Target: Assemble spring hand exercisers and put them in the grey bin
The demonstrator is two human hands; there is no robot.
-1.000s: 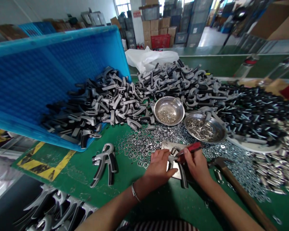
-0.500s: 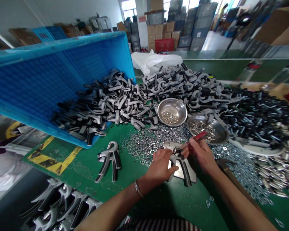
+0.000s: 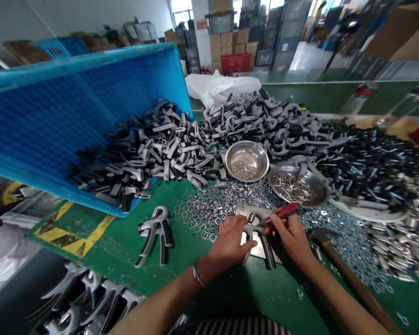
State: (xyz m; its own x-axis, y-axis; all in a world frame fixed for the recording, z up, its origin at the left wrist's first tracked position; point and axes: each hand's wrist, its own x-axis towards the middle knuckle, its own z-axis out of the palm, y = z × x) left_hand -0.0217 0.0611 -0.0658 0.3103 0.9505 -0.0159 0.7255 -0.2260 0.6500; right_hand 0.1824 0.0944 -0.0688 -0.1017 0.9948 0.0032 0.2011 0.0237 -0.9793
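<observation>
My left hand (image 3: 232, 239) is closed on the left side of a grey and black hand grip tool (image 3: 268, 249), which lies on a metal plate (image 3: 242, 209). My right hand (image 3: 288, 235) holds a red-handled tool (image 3: 288, 210), its thin tip pointing down at the top part of the hand grip tool. Another hand grip tool (image 3: 164, 228) rests on the green table to the left. Small metal rings (image 3: 195, 211) are spread behind my left hand.
A blue crate (image 3: 91, 97) on its side spills grey handles. Two steel bowls (image 3: 247, 160) (image 3: 298, 186) of small parts stand behind my hands. A hammer (image 3: 356, 279) lies right of my right forearm. Black parts (image 3: 370, 163) and metal cylinders (image 3: 398, 246) are heaped right.
My right hand and the red-handled tool have shifted slightly lower, the tool now lying nearer the hand grip tool. The view has shifted a little, showing more of the hammer.
</observation>
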